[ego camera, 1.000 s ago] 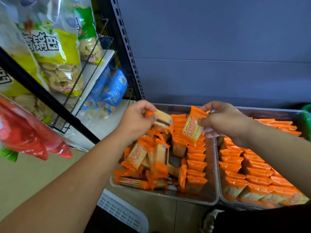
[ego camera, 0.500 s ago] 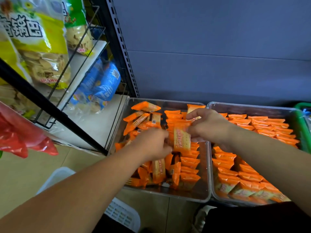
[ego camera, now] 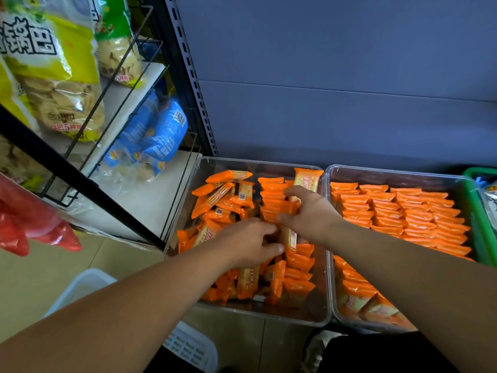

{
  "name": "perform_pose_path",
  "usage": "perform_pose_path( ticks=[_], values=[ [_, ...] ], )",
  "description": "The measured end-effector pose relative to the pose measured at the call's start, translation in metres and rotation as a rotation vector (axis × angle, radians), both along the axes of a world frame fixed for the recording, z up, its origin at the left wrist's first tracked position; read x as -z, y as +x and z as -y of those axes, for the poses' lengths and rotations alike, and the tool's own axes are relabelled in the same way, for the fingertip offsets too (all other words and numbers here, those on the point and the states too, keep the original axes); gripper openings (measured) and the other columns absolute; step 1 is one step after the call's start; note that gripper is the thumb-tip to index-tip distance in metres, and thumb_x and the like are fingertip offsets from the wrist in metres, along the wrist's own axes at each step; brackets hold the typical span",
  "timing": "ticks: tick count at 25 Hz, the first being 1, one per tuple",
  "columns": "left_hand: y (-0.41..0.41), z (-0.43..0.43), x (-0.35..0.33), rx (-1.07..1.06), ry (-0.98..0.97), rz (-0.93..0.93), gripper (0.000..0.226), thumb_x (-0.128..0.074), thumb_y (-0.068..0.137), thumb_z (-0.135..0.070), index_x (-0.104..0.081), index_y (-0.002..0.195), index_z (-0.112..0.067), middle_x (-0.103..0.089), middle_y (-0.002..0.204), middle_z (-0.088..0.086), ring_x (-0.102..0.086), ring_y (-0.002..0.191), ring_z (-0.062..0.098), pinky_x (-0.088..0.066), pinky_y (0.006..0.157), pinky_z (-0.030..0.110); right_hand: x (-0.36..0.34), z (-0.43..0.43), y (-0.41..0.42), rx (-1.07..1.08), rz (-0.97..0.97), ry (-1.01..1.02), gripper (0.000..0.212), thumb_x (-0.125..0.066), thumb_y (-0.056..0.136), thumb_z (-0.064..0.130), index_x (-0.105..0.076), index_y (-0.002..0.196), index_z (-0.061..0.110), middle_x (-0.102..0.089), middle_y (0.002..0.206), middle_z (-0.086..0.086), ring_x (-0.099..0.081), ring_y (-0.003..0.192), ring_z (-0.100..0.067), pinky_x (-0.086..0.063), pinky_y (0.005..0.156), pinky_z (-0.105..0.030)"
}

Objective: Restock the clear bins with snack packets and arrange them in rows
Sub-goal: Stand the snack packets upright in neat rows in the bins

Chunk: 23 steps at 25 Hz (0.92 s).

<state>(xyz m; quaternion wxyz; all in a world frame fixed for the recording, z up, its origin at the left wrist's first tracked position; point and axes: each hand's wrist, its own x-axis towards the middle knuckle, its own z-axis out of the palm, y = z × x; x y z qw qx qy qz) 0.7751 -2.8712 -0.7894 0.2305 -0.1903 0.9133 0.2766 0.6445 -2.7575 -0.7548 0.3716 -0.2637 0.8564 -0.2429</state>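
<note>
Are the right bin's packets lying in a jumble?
No, the right bin holds neat rows; the jumble is in the left bin.
</note>
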Motion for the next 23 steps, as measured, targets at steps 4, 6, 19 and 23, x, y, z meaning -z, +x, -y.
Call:
perform_pose_path(
  ticks=[4,6,19,23],
  values=[
    [0.004,0.002,0.001,0.194,-0.155,0.167,0.047,-0.056,0.096,-0.063,-0.057,0.137,-0.041,-0.036,0.149,0.000,-0.048,0.131,0.027,-0.050,0.101,0.045,-0.007,0.008,-0.007,0.081,0.084,-0.076,0.043,-0.073,0.092,0.012,-0.054,0.125,0.032,-0.064,0.103,-0.006,-0.074,0.067,-0.021,-0.057,0.049,-0.025],
    [0.003,0.002,-0.001,0.209,-0.173,0.141,0.034,-0.065,0.094,-0.057,-0.063,0.120,-0.035,-0.043,0.136,-0.002,-0.054,0.115,0.024,-0.053,0.088,0.040,-0.011,0.008,-0.010,0.142,0.147,-0.159,0.045,-0.076,0.089,0.008,-0.057,0.124,0.029,-0.064,0.104,-0.005,-0.075,0.076,-0.023,-0.063,0.056,-0.030],
    [0.022,0.039,-0.020,-0.129,0.032,-0.014,0.022,-0.087,0.082,-0.025,-0.080,0.102,-0.030,-0.063,0.087,-0.021,-0.061,0.083,0.003,-0.048,0.071,0.019,0.029,0.010,-0.001,-0.268,-0.300,0.042,0.030,-0.077,0.091,0.033,-0.063,0.117,0.034,-0.058,0.118,0.006,-0.063,0.104,-0.020,-0.059,0.080,-0.037],
    [0.030,0.053,-0.040,-0.304,0.120,-0.207,0.005,-0.081,0.090,-0.029,-0.079,0.089,-0.025,-0.072,0.072,-0.011,-0.068,0.070,0.008,-0.055,0.066,0.025,0.042,0.019,0.003,-0.430,-0.496,0.168,0.039,-0.075,0.093,0.032,-0.059,0.128,0.034,-0.059,0.127,0.004,-0.058,0.116,-0.022,-0.058,0.088,-0.042]
  ],
)
